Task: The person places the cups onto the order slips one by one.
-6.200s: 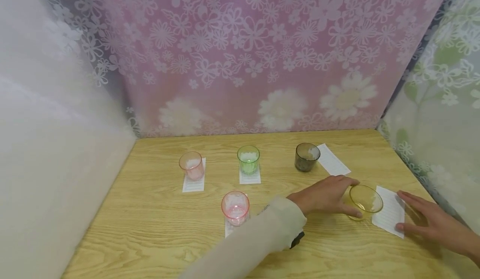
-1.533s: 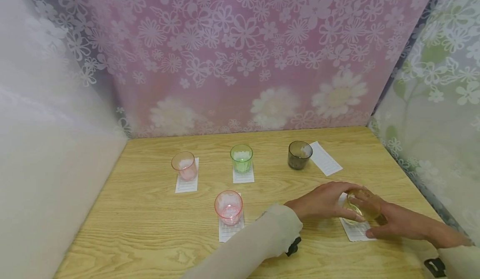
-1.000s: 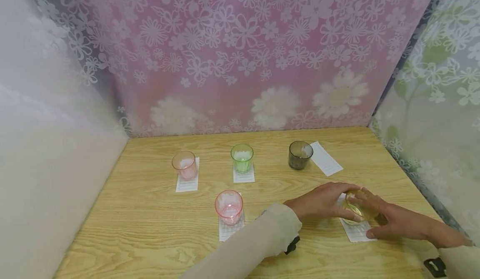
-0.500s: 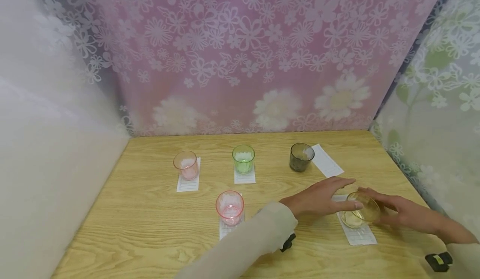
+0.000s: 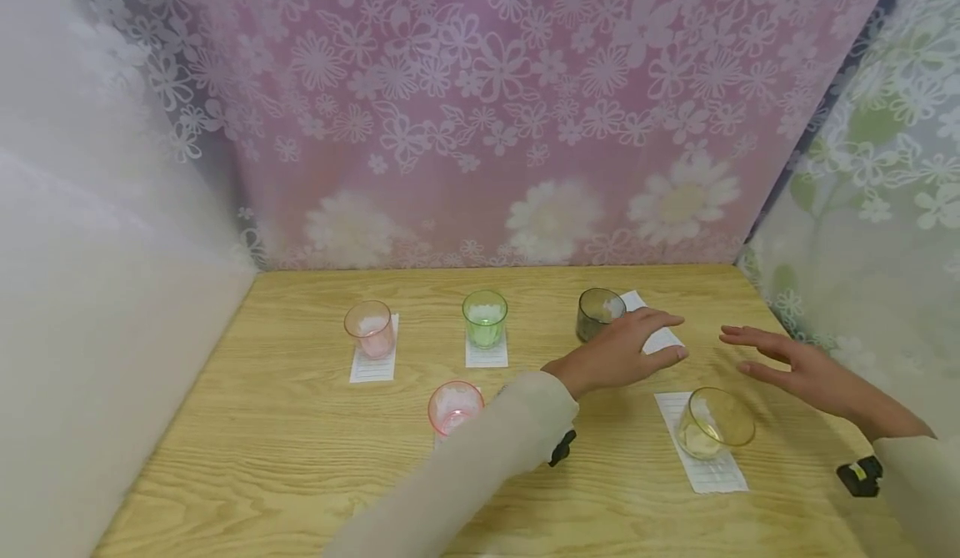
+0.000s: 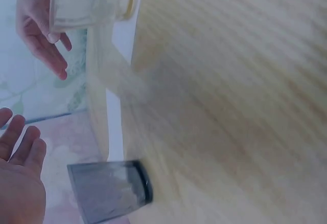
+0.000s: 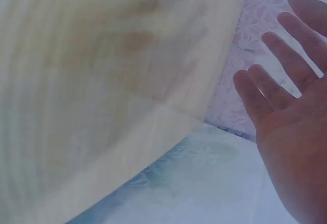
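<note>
In the head view a yellow glass cup (image 5: 712,433) stands on a white paper slip (image 5: 718,475) at the right. My left hand (image 5: 618,349), fingers extended and holding nothing, hovers beside the dark grey cup (image 5: 592,312) and partly covers it. Behind that cup lies another paper slip (image 5: 663,339), half hidden by the hand. Above and behind the yellow cup, my right hand (image 5: 802,370) hangs in the air with straight fingers. In the left wrist view the grey cup (image 6: 110,191) appears near my left fingers, apart from them.
A pale pink cup (image 5: 371,333) and a green cup (image 5: 485,320) stand on paper slips at the back of the wooden table (image 5: 285,458). A bright pink cup (image 5: 453,408) is partly hidden by my left sleeve (image 5: 480,458). Flowered cloth surrounds the table.
The yellow cup was drawn left along with its paper and now stands on the slip. Both hands have let go and moved up and back, the left toward the grey cup.
</note>
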The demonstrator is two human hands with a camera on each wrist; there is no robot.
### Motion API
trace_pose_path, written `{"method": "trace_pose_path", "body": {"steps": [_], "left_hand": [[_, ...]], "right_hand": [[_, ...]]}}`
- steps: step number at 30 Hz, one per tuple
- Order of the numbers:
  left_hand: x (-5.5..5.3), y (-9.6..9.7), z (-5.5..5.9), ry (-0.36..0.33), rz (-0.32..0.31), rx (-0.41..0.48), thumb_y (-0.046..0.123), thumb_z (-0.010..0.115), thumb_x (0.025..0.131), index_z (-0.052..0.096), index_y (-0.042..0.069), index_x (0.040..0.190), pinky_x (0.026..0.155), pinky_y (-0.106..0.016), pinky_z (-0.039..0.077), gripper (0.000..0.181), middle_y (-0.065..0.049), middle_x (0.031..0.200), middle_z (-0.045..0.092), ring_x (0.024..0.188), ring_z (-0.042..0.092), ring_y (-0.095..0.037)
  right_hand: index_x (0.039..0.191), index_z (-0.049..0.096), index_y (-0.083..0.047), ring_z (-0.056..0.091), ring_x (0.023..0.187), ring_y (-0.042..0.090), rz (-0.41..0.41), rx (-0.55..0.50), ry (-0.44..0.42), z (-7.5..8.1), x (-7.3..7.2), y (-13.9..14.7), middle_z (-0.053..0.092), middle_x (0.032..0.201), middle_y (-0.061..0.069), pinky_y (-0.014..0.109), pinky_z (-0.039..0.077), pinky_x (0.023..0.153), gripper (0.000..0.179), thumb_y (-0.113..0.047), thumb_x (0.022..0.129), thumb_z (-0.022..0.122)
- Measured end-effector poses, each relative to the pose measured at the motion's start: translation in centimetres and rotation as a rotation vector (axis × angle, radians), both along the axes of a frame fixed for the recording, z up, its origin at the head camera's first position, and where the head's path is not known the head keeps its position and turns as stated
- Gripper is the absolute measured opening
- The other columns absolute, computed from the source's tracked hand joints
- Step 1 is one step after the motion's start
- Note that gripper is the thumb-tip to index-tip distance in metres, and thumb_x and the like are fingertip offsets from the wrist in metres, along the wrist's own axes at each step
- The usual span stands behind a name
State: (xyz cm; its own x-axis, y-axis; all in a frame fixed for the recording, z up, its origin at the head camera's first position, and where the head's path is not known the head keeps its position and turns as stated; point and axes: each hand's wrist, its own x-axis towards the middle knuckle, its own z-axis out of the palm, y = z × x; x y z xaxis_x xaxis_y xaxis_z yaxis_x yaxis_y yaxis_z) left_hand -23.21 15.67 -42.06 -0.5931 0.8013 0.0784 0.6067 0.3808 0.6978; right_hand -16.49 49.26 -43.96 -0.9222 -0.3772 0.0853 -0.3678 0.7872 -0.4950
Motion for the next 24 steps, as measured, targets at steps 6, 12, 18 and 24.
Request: {"method": "trace_pose_path", "body": {"steps": [6, 12, 18, 24], "left_hand": [[-1.5, -1.1, 1.2, 0.045, 0.06, -0.021, 0.051, 0.053, 0.114, 0.043, 0.028, 0.168, 0.127, -0.031, 0.041, 0.059, 0.006, 0.173, 0.04, 0.16, 0.039, -0.011], [-2.7, -2.1, 2.1, 0.06, 0.1, -0.028, 0.047, 0.055, 0.114, 0.044, 0.026, 0.168, 0.128, -0.035, 0.042, 0.059, 0.003, 0.173, 0.042, 0.159, 0.041, -0.015], [-3.9, -3.1, 2.1, 0.091, 0.169, -0.05, 0.044, 0.058, 0.114, 0.045, 0.026, 0.167, 0.131, -0.04, 0.038, 0.058, 0.002, 0.173, 0.042, 0.162, 0.038, -0.019], [-4.7, -3.6, 2.1, 0.122, 0.185, -0.071, 0.042, 0.061, 0.113, 0.043, 0.024, 0.168, 0.132, -0.041, 0.037, 0.06, 0.001, 0.172, 0.043, 0.162, 0.037, -0.021]], "right_hand": [[0.159, 0.058, -0.021, 0.03, 0.133, -0.028, -0.008, 0.045, 0.024, 0.8, -2.2, -0.5, 0.036, 0.155, -0.041, 0.018, 0.05, 0.095, 0.053, -0.016, 0.108, 0.071], [0.158, 0.059, -0.019, 0.046, 0.148, 0.0, 0.009, 0.077, -0.002, 2.4, -4.6, -1.9, 0.052, 0.162, -0.004, 0.036, 0.055, 0.1, 0.051, -0.019, 0.108, 0.071], [0.16, 0.054, -0.008, 0.035, 0.152, 0.063, 0.064, 0.042, -0.084, 3.7, -7.2, -3.5, 0.044, 0.167, 0.028, 0.081, 0.041, 0.106, 0.055, -0.019, 0.108, 0.07], [0.162, 0.051, -0.004, 0.031, 0.155, 0.063, 0.095, 0.074, -0.104, 3.8, -8.9, -4.6, 0.042, 0.169, 0.029, 0.082, 0.037, 0.111, 0.06, -0.019, 0.108, 0.071]]}}
